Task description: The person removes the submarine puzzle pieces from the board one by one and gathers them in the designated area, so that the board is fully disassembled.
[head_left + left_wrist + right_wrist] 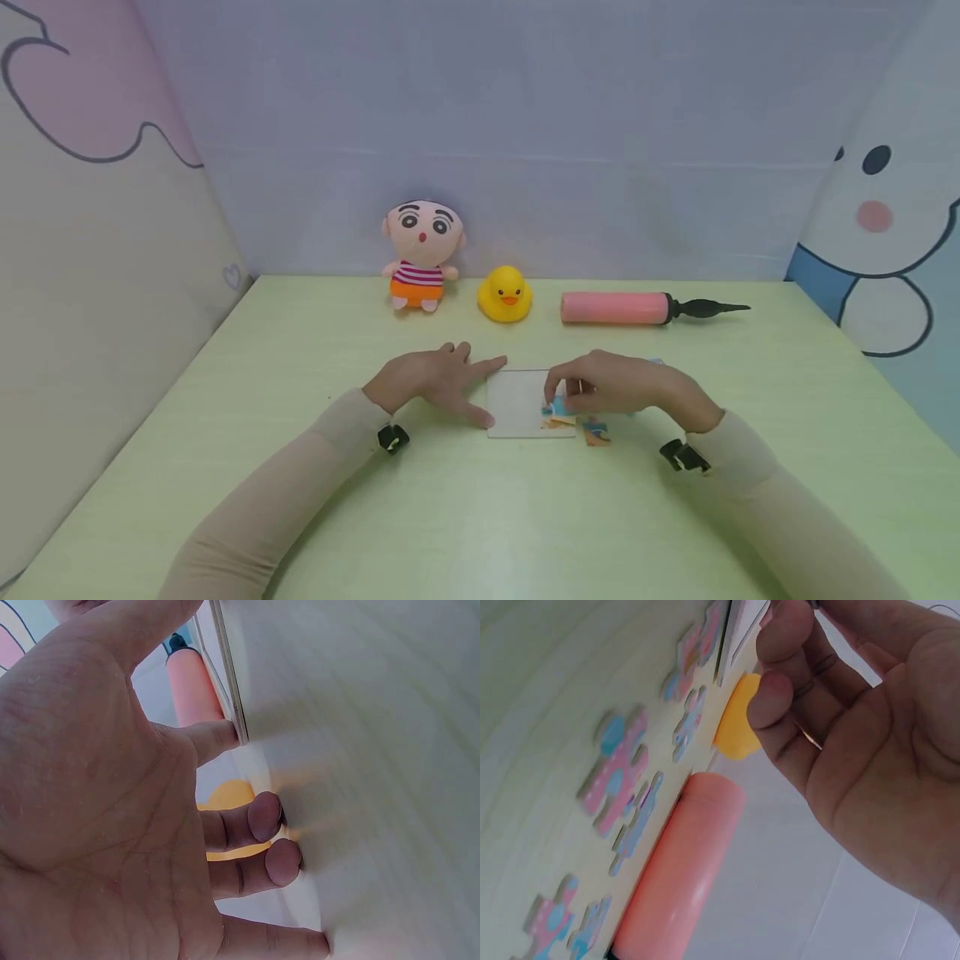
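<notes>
A white puzzle board lies flat on the table. My left hand rests at its left side, fingers spread, with thumb and index finger against the board's edge. Over the board's right part, my right hand pinches a blue and tan jigsaw piece between curled fingers, low at the lower right corner. Its fingers partly cover the piece. Just outside that corner lies another jigsaw piece. Several loose pink and blue pieces lie on the table beside the right hand, mostly hidden by it in the head view.
Along the back stand a plush doll and a yellow rubber duck. A pink hand pump with a black nozzle lies to their right. Walls of printed fabric close in the table at the back and sides.
</notes>
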{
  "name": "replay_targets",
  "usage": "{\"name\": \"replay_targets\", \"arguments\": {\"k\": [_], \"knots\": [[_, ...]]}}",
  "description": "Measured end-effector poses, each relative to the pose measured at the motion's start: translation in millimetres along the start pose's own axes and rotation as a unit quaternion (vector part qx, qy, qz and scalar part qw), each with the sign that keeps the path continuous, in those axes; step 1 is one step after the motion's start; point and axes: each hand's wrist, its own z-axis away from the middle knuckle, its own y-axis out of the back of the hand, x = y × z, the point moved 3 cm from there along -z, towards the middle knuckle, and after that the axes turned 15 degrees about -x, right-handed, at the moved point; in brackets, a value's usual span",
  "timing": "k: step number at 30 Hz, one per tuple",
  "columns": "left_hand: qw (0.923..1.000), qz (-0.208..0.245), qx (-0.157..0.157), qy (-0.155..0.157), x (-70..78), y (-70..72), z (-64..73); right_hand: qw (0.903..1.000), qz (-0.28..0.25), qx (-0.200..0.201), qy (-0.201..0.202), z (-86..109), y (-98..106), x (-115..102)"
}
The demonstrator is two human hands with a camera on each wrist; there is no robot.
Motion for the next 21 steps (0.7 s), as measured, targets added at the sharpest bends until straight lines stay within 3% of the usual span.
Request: {"name": "replay_targets", "arguments": {"k": [5,21], "knots": [[0.9999,-0.002,0.002,-0.010,1.5,1.2,1.7,0.9995,-0.007,0.006,-0.031,17.5,0,6],[0.9999,0.005,0.004,-0.014,2.7,1.5,5.4,0.9991,-0.010,0.013,-0.039,53.9,-2,16]]}}
